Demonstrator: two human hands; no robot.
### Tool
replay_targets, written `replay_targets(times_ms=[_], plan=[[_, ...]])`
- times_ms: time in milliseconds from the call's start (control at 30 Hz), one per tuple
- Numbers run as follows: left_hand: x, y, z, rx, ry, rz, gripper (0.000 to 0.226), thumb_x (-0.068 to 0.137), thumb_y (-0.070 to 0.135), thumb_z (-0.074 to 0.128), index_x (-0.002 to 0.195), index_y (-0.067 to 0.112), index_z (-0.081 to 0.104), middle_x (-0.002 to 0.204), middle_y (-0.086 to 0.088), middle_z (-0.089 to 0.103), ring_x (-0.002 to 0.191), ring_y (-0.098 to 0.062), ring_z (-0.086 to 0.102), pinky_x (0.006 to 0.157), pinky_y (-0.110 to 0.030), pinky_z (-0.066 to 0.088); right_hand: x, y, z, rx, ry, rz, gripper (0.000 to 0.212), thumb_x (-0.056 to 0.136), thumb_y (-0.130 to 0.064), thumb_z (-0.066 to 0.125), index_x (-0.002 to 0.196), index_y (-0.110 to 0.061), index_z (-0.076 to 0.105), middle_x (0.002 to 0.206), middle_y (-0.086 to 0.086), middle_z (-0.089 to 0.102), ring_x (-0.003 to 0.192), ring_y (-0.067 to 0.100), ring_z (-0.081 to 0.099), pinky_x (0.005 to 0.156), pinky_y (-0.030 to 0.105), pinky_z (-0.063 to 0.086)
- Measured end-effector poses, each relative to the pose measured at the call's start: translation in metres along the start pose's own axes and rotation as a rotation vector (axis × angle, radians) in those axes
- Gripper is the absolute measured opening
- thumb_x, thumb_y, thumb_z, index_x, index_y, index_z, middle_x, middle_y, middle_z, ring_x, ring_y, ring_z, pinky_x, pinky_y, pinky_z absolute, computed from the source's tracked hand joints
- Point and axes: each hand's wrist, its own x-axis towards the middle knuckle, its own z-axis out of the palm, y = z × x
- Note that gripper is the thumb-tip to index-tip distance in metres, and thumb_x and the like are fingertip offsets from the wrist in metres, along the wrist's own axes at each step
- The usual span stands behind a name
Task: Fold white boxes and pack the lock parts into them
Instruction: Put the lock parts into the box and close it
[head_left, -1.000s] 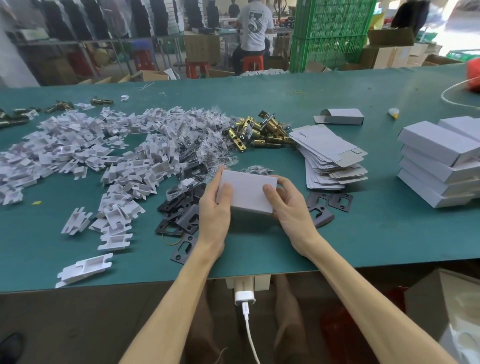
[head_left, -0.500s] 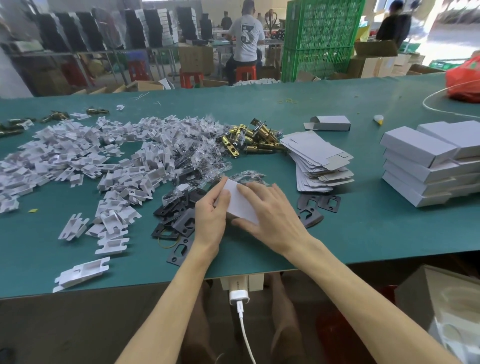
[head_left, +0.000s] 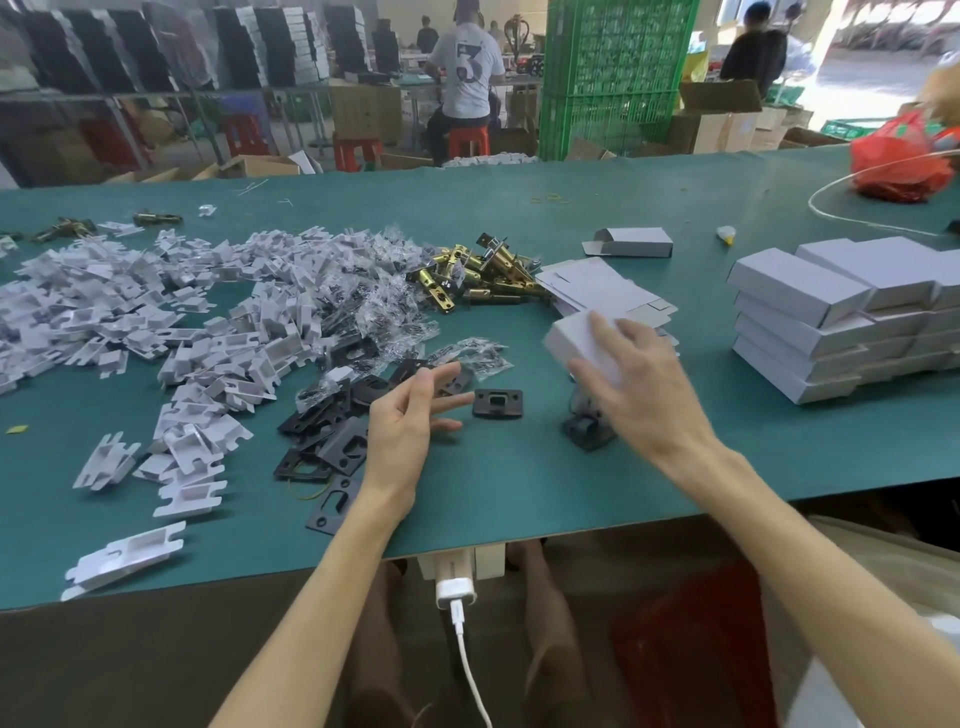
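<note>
My right hand (head_left: 641, 387) holds a closed white box (head_left: 574, 340) in the air, right of centre, above the green table (head_left: 519, 488). My left hand (head_left: 410, 415) hovers empty with loose fingers over the black strike plates (head_left: 332, 431). One black plate (head_left: 497, 404) lies alone between my hands, another (head_left: 587, 431) partly under my right hand. Brass latches (head_left: 478, 278) lie behind, next to a pile of flat box blanks (head_left: 597, 286). Folded boxes are stacked (head_left: 841, 317) at the right.
White plastic inserts (head_left: 130, 332) and clear screw bags (head_left: 374, 291) cover the left half of the table. An open box (head_left: 631, 241), a red bag (head_left: 904, 166) and a white cable (head_left: 831, 208) lie far right. A charger (head_left: 456, 590) hangs at the near edge.
My right hand has lifted the white box and carried it right, toward the stack. My left hand has let go of the box and stays over the black plates.
</note>
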Motion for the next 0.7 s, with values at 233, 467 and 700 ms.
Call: replay_targets(times_ms=[233, 467, 700], plan=[[0.000, -0.004, 0.000, 0.062, -0.030, -0.003, 0.038, 0.113, 0.028, 0.042, 0.116, 0.012, 0.076, 0.117, 0.004, 0.078, 0.099, -0.021, 0.078, 0.069, -0.027, 0.063, -0.006, 0.073, -0.025, -0.323, -0.071, 0.296, 0.058, 0.103, -0.046, 0.049, 0.151, -0.016, 0.039, 0.142, 0.024, 0.049, 0.121, 0.047, 0.047, 0.098, 0.054, 0.044], [0.001, -0.005, 0.001, 0.072, -0.028, -0.014, 0.037, 0.113, 0.026, 0.042, 0.114, 0.011, 0.076, 0.114, 0.004, 0.079, 0.098, -0.021, 0.078, 0.069, -0.027, 0.063, -0.013, 0.070, -0.016, -0.434, -0.040, 0.138, 0.047, 0.103, -0.024, 0.054, 0.145, -0.002, 0.049, 0.158, 0.021, 0.038, 0.147, 0.037, 0.030, 0.123, 0.049, 0.022], [0.000, -0.005, 0.001, 0.063, -0.022, -0.019, 0.038, 0.113, 0.026, 0.043, 0.114, 0.007, 0.075, 0.113, 0.002, 0.079, 0.097, -0.021, 0.078, 0.070, -0.028, 0.063, -0.028, 0.042, 0.006, 0.119, -0.008, 0.105, 0.035, 0.101, -0.009, 0.055, 0.134, -0.011, 0.065, 0.138, 0.000, 0.064, 0.132, 0.019, 0.056, 0.109, 0.018, 0.030]])
